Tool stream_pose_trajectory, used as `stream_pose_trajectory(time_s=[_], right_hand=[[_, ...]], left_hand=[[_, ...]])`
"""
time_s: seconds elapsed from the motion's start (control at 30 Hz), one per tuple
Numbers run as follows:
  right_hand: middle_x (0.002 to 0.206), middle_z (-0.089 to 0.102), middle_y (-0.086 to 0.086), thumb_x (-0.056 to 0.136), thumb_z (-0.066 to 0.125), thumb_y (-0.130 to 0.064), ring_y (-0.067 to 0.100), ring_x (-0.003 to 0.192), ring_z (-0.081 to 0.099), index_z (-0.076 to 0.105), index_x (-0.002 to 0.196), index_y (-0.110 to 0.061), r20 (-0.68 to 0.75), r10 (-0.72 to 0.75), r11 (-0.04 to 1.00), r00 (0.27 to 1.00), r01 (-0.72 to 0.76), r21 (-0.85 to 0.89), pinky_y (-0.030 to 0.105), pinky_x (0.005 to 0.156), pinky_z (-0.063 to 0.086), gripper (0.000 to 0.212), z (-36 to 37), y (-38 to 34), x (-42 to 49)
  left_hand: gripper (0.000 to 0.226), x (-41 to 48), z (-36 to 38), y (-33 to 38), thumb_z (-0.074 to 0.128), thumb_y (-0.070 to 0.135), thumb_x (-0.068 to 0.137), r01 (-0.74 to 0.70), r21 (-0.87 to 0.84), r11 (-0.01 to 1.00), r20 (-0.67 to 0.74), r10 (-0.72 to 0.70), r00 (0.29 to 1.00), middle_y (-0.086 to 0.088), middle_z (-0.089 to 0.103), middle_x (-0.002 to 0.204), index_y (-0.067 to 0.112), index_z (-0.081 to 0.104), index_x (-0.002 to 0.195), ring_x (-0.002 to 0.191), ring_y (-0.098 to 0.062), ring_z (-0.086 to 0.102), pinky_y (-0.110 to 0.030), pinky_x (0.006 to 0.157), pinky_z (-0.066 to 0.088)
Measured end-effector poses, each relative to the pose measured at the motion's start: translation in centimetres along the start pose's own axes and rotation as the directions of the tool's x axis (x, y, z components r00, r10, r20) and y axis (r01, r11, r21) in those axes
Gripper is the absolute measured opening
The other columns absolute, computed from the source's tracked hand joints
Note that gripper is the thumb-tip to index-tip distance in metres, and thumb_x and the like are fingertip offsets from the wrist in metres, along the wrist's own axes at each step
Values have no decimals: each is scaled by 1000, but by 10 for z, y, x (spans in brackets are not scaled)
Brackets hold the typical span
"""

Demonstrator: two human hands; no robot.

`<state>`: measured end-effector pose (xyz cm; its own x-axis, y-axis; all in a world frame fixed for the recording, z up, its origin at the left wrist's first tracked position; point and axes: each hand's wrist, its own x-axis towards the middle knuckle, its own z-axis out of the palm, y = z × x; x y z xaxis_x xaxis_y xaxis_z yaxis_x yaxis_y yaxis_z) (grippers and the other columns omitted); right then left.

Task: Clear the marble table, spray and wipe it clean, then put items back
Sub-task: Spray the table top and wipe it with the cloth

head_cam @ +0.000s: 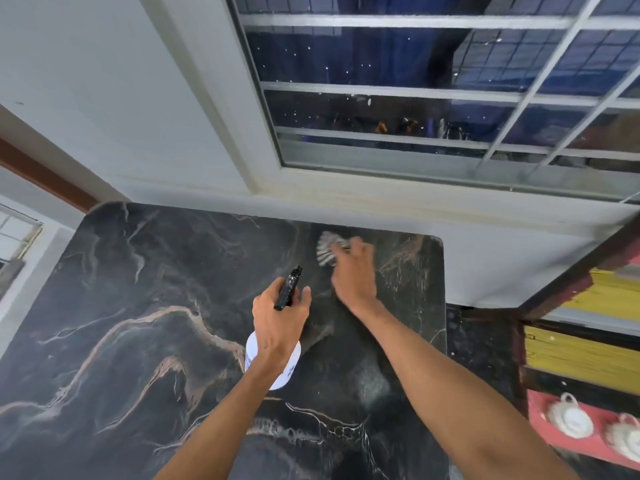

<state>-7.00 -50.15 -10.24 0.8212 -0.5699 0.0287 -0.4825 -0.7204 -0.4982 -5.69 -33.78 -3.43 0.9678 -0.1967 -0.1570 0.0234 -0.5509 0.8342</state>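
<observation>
Your left hand: the left hand (280,317) is low in the middle of the view, its fingers (304,295) clenched round the neck of the spray bottle.
Spray bottle: the spray bottle (289,367) has a white body under your palm, and its black nozzle points away from you over the counter.
Your right hand: the right hand (353,275) reaches further out and lies on the cloth. Blur hides whether its fingers grasp or only press.
Cloth: the striped grey-white cloth (327,247) lies on the counter near its far edge.
Counter: dark veined marble counter (138,306) below the window (415,81).
Right side: white cups (568,415) sit on a red shelf (540,403).
</observation>
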Motion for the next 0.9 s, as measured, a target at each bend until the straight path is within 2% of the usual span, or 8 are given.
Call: stream_pose_trajectory(time_s=[0.07,0.2,0.37,0.57,0.7,0.77,0.83,0.9], right_hand=[[129,45,11,92,53,-2,31,117,40,60,136,-23,82,-114,993,990,112,32,37,100,45,49,7,-14,10],[132,43,14,92,54,-6,38,119,42,62,131,-22,45,118,993,992,-118,1,44,100,48,43,13,-29,46],[128,44,12,90,52,-3,33,113,40,60,136,-22,243,-318,946,916,324,19,45,99,45,50,61,-109,25],[125,46,3,83,55,3,26,111,41,65,130,-30,253,-256,963,933,268,-16,41,96,48,58,71,-144,-19],[127,45,-2,79,63,-6,22,109,43,61,130,-39,361,-452,885,816,461,67,36,90,49,60,76,-143,-120],[126,46,-3,83,63,-5,20,111,43,62,131,-40,298,-323,944,898,326,42,35,94,49,59,64,-120,-129],[124,46,3,87,58,-1,25,111,42,64,132,-33,135,-10,1000,991,13,-22,39,96,50,56,47,-96,-118],[124,46,8,88,55,1,30,111,41,65,132,-27,25,192,980,981,-190,-50,44,97,49,53,36,-93,-121]], left_hand=[[36,6,-8,-5,79,20,89,3,-8,1000,4,-3,1000,-3,56,60,11,52,67,52,-10,39,-21,56,38],[38,20,-38,-21,78,22,89,2,-24,1000,-37,-3,999,4,49,54,15,49,65,51,-10,38,-17,54,36],[37,37,-79,-48,77,20,89,-15,-43,999,-81,11,997,1,53,56,18,49,64,50,-9,38,-16,53,36],[34,40,-132,-70,76,21,89,11,-103,995,-69,-19,997,-1,49,56,13,51,67,54,-9,36,-18,55,35],[30,30,-149,-79,76,20,90,39,-125,991,-37,-44,998,-10,59,64,7,57,71,58,-11,44,-27,61,42],[28,21,-150,-83,77,20,91,46,-144,988,-6,-48,999,-10,64,66,6,60,74,59,-14,51,-34,65,49],[29,14,-148,-85,77,20,91,42,-138,990,16,-40,999,-7,65,64,8,59,72,58,-14,53,-35,66,50],[31,2,-144,-83,77,20,90,29,-139,990,40,-23,999,-3,63,62,9,56,70,56,-14,51,-33,65,48]])
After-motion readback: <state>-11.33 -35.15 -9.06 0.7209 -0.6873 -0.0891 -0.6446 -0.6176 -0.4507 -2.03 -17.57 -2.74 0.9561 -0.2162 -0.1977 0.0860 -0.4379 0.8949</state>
